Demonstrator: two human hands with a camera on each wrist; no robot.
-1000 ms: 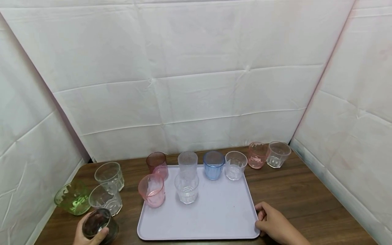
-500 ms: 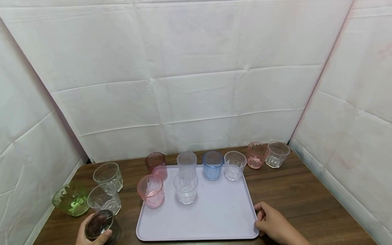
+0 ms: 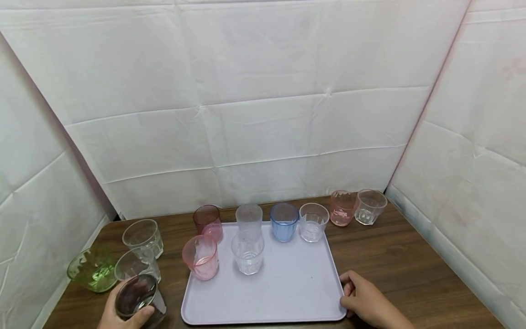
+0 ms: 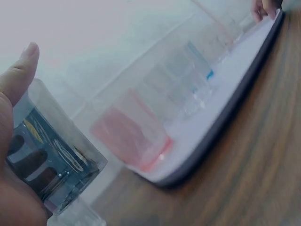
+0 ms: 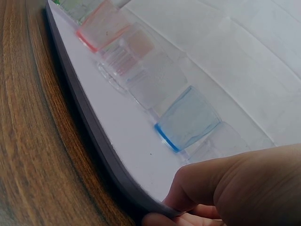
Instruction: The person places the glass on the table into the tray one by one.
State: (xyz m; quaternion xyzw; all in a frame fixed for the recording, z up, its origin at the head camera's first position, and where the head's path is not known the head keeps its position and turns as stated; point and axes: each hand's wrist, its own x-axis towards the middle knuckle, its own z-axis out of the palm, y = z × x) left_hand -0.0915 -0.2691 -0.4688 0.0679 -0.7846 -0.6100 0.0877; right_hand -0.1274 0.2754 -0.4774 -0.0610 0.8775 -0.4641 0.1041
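My left hand (image 3: 113,310) grips a dark grey glass (image 3: 159,302) at the front left, fingers behind its wall and thumb on the near side. In the left wrist view the dark glass (image 4: 66,155) looks bluish, and the fingers show through it. Whether its base touches the table is hard to tell. At the front right corner of the pale lilac tray (image 3: 287,297), my right hand (image 3: 365,299) pinches the rim. On the tray stand a pink glass (image 3: 201,260), a maroon glass (image 3: 207,219), a blue glass (image 3: 284,224) and several clear glasses (image 3: 248,256).
Left of the tray are a green glass (image 3: 96,274) and two clear ones, the nearer clear glass (image 3: 131,267) partly behind the dark glass. A pink glass (image 3: 342,208) and a clear glass (image 3: 370,208) stand back right on the wooden table (image 3: 390,256). White sheets (image 3: 263,114) enclose it.
My left hand has shifted the dark glass slightly right and up in the head view. My right hand stays at the tray corner. The whole head view drifts slightly.
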